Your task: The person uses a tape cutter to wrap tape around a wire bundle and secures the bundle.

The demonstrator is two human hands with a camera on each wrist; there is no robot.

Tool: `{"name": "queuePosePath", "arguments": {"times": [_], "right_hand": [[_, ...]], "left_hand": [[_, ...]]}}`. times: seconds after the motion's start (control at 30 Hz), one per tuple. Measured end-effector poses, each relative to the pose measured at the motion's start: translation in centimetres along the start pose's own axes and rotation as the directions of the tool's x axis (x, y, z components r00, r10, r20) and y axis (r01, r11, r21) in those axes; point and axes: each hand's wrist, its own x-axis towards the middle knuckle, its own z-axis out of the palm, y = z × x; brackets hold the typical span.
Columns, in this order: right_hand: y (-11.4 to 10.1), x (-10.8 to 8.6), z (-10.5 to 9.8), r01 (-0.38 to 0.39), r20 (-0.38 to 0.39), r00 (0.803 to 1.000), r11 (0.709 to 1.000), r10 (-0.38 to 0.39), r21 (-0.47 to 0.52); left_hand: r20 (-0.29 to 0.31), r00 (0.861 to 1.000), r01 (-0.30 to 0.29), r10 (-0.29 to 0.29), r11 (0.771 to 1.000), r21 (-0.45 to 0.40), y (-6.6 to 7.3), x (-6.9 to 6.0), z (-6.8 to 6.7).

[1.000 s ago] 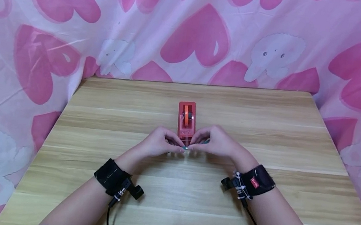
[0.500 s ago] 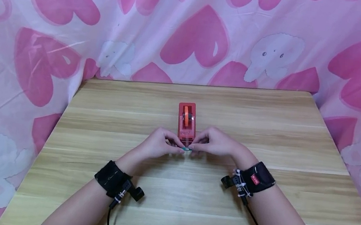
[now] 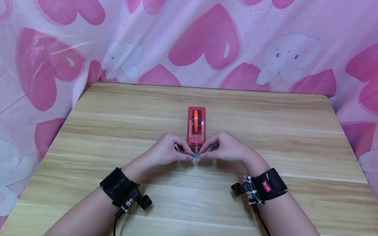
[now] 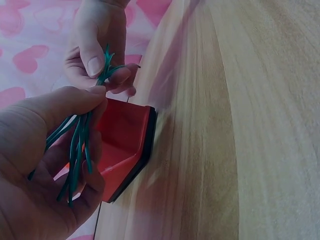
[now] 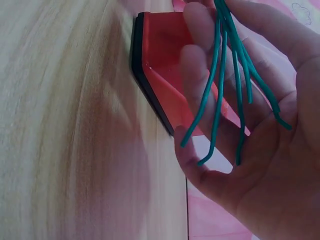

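Note:
A bundle of thin green ties runs between the two hands, its loose ends fanning out past the palms. My left hand pinches it between thumb and fingers. From the other side, my right hand pinches the bundle close to the left fingertips. Just beyond both hands stands a red tape dispenser with an orange wheel; a strip of clear tape at its front end reaches the fingertips. How the tape meets the ties is hidden by the fingers.
The wooden table extends around the dispenser. Behind it and at both sides hangs a pink curtain with hearts. Each wrist wears a black band with a small camera, and a cable hangs from each.
The right fingers have shifted slightly against the bundle; the left hand and dispenser look nearly the same.

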Motion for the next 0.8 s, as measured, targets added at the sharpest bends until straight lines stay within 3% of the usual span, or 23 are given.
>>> {"name": "queuePosePath", "arguments": {"times": [0.27,0.53,0.63,0.8], "right_hand": [[0.0,-0.18,0.14,0.055,-0.039,0.998,0.998,-0.055,-0.003],[-0.15,-0.55,0.56,0.103,-0.099,0.989,0.992,-0.109,-0.069],[-0.28,-0.68,0.68,0.112,-0.12,0.985,0.989,-0.123,-0.097],[-0.49,-0.9,0.98,0.097,-0.15,0.981,0.984,-0.119,-0.148]], "left_hand": [[-0.007,1.0,-0.012,0.012,1.0,0.011,0.06,-0.03,0.12],[0.011,0.999,-0.053,0.053,0.998,0.016,-0.1,-0.04,-0.12],[0.001,0.999,-0.036,0.036,0.999,0.009,-0.16,-0.01,-0.37],[-0.019,0.999,0.047,-0.047,0.999,-0.012,-0.05,-0.04,-0.64]]}}
